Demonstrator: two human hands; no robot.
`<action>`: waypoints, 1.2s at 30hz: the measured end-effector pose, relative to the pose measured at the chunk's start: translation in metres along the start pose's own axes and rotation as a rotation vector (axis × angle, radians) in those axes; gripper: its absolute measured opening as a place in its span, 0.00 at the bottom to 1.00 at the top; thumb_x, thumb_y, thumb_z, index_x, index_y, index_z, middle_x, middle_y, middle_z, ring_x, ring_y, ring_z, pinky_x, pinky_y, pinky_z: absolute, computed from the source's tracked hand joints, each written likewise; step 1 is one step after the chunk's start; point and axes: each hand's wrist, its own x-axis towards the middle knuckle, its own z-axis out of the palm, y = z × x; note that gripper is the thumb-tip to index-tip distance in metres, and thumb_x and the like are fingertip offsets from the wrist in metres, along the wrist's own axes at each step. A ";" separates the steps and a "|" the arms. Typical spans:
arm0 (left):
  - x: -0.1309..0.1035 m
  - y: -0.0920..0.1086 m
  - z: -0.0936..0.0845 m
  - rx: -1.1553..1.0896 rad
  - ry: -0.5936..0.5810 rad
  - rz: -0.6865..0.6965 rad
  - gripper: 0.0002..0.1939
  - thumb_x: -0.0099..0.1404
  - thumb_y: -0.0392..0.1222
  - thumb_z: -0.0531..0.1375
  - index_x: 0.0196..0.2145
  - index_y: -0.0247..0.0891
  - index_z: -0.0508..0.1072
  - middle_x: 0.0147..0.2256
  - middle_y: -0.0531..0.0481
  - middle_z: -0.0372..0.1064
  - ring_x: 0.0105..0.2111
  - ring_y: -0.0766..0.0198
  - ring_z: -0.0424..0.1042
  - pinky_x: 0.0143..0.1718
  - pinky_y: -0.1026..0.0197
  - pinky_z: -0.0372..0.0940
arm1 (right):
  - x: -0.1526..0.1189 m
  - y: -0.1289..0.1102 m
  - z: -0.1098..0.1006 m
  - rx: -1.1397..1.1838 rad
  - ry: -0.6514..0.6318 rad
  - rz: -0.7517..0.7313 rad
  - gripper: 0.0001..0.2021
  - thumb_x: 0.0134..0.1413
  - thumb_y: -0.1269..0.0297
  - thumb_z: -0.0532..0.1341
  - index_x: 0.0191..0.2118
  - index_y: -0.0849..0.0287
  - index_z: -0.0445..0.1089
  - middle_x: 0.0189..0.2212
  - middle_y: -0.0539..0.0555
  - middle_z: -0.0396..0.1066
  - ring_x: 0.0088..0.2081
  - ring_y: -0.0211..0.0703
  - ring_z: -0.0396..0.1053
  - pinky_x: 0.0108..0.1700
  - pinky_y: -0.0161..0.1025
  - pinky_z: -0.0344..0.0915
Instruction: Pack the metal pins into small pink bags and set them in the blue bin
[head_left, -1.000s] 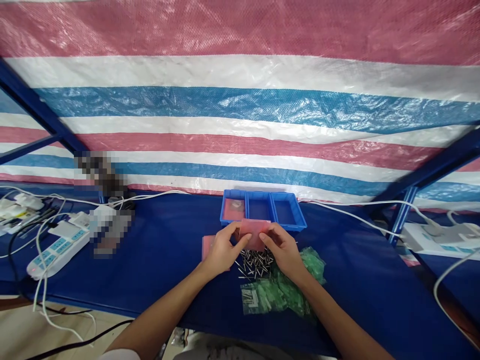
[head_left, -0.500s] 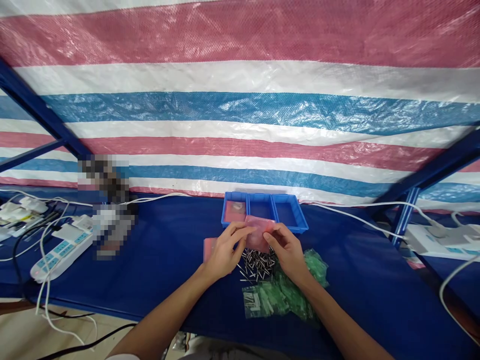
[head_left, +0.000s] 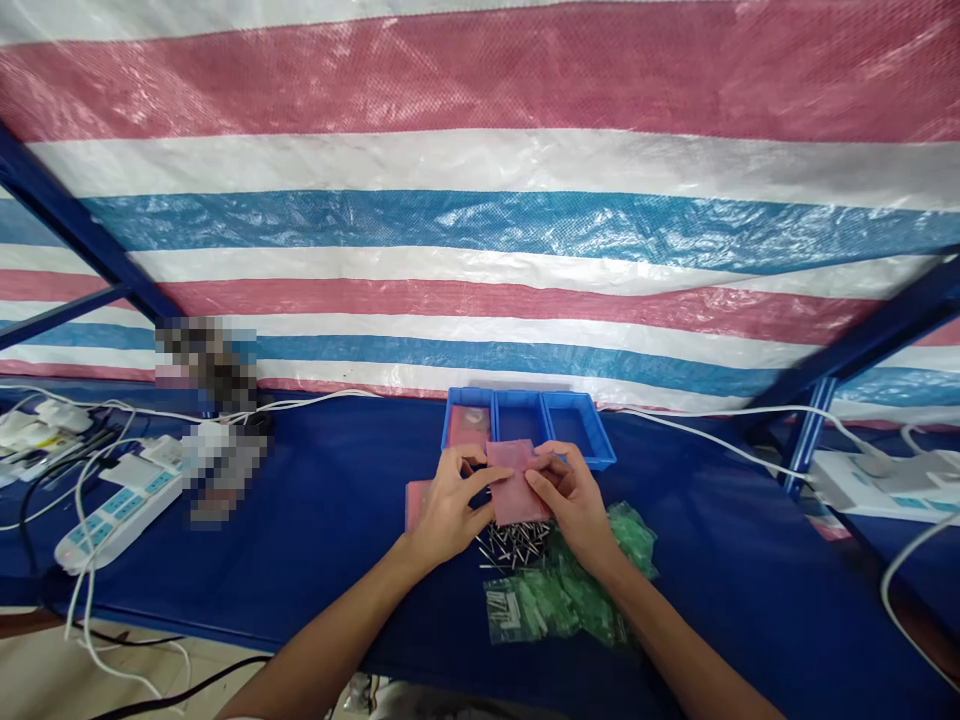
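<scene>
A small pink plastic bag (head_left: 514, 490) is held upright between my two hands. My left hand (head_left: 452, 505) pinches its left edge, and my right hand (head_left: 571, 500) grips the right side between thumb and fingers. Below the bag lies a pile of thin metal pins (head_left: 516, 547) with dark and silvery parts. Green plastic packets (head_left: 574, 595) are heaped to the right and in front of the pile. Partly covered by my left hand, more pink bags (head_left: 415, 500) lie on the blue table (head_left: 322, 500).
Behind my hands stands a blue tray (head_left: 606, 450) with three compartments; its left one holds pink bags (head_left: 469, 424). A white power strip (head_left: 112, 530) with cables lies at the left, another white strip (head_left: 862, 485) at the right. A striped sheet (head_left: 480, 220) hangs behind.
The pink bag has come slightly lower and is turned more squarely to the view, covering more of the pin pile. My left fingers have shifted along its left side.
</scene>
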 end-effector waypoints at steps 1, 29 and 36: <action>0.000 0.001 0.000 0.008 0.013 -0.002 0.18 0.70 0.35 0.66 0.56 0.46 0.78 0.52 0.42 0.64 0.53 0.52 0.67 0.50 0.52 0.70 | -0.001 -0.001 0.000 -0.010 0.009 -0.006 0.19 0.58 0.50 0.72 0.49 0.50 0.67 0.37 0.51 0.72 0.34 0.43 0.71 0.34 0.38 0.69; 0.005 0.005 0.005 -0.338 0.007 -0.319 0.28 0.72 0.46 0.66 0.65 0.43 0.65 0.51 0.42 0.74 0.41 0.60 0.74 0.41 0.60 0.70 | -0.005 -0.013 -0.009 -0.575 -0.116 -0.260 0.10 0.72 0.62 0.56 0.44 0.50 0.76 0.39 0.55 0.71 0.40 0.50 0.69 0.43 0.45 0.66; 0.007 0.009 0.001 -0.195 -0.114 -0.247 0.11 0.75 0.48 0.62 0.49 0.41 0.79 0.41 0.44 0.78 0.42 0.56 0.74 0.42 0.57 0.69 | -0.010 -0.009 -0.006 -0.533 -0.072 -0.291 0.12 0.70 0.59 0.62 0.56 0.47 0.73 0.46 0.56 0.76 0.48 0.55 0.74 0.50 0.50 0.70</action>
